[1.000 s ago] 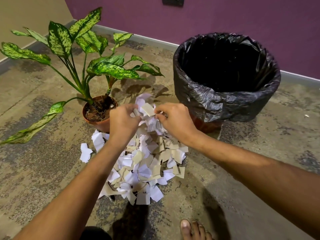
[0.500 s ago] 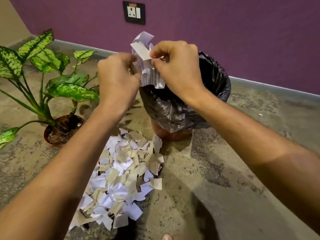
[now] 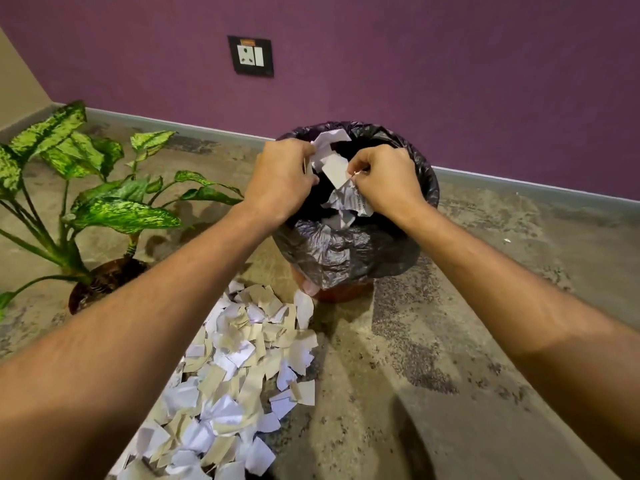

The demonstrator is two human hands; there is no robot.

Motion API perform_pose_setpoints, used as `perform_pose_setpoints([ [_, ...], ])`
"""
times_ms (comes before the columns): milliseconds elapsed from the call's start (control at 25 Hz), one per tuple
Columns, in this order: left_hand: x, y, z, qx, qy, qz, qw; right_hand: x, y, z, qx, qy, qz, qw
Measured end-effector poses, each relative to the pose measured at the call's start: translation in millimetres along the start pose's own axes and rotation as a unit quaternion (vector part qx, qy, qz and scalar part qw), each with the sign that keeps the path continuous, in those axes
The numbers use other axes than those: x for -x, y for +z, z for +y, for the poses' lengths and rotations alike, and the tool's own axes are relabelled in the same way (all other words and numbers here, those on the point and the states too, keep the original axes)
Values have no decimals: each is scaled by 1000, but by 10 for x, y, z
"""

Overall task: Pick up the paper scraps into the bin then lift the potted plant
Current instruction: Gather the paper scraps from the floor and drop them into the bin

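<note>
Over the mouth of the bin [image 3: 349, 258], which is lined with a black bag, my left hand [image 3: 280, 181] and my right hand [image 3: 384, 178] press a bunch of white paper scraps [image 3: 337, 174] between them. Some pieces hang down into the opening. A big pile of white and beige paper scraps [image 3: 239, 368] lies on the floor in front of the bin, between my forearms. The potted plant [image 3: 100, 282], with green speckled leaves in a brown pot, stands on the floor at the left, beside my left forearm.
A purple wall with a black switch-and-socket plate [image 3: 250, 56] runs behind the bin. A grey skirting strip [image 3: 519, 183] lines its base. The floor is mottled concrete. A beige wall meets it at the far left.
Both hands carried the bunch of scraps up from the pile and forward until it is over the bin's opening. The view tilted up toward the wall.
</note>
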State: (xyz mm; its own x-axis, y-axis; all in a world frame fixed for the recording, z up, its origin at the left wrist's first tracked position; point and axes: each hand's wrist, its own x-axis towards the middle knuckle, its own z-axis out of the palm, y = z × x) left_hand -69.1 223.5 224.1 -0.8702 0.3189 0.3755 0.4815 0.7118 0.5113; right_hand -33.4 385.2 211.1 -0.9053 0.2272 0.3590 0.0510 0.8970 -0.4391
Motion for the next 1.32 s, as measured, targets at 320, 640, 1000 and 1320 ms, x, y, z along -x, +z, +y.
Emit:
perform_pose_setpoints([
  [320,6,31,-115,9,66,-50,997,-4,19,25,-2,7,-2,1000],
  [640,515,-115,-279,38,103,-10,994,-19,58,-73,-20,-7,-25,999],
  [1000,1709,-133,-1077,27,30,-8,999,259,69,-1015,-101,-177,25,979],
  [1320,2504,9,-1854,-78,-201,-250,944,1203,998,-1301,-4,-382,-305,872],
])
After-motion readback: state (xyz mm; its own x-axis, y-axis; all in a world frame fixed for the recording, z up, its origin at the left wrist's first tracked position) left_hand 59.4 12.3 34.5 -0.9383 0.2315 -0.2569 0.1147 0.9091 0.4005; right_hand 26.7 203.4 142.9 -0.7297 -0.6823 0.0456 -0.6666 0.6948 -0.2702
